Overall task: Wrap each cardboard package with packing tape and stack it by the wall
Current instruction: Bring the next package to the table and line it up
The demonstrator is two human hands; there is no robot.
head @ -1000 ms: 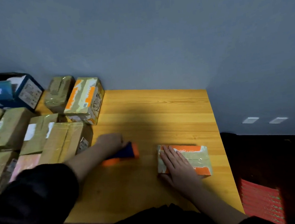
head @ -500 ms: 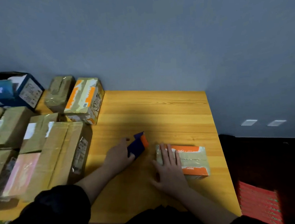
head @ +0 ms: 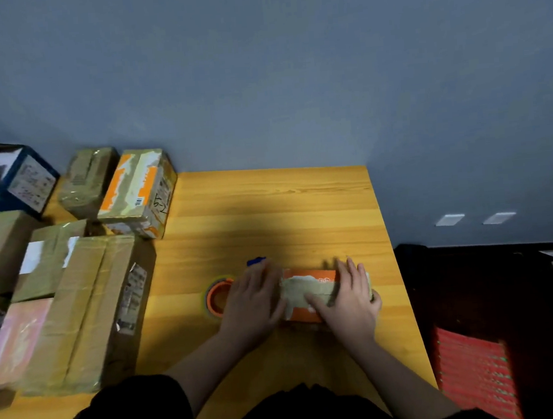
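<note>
Head view: both hands flat on box point(head: 310, 292) on bench point(head: 268, 210); left hand point(head: 254, 302) and right hand point(head: 350, 297) spread; tape roll point(head: 217, 296) just left.

One head-worn view looks steeply down and forward from above the surface point(head: 268, 210), close over its near edge, facing the wall point(head: 258, 78) behind it.
</note>
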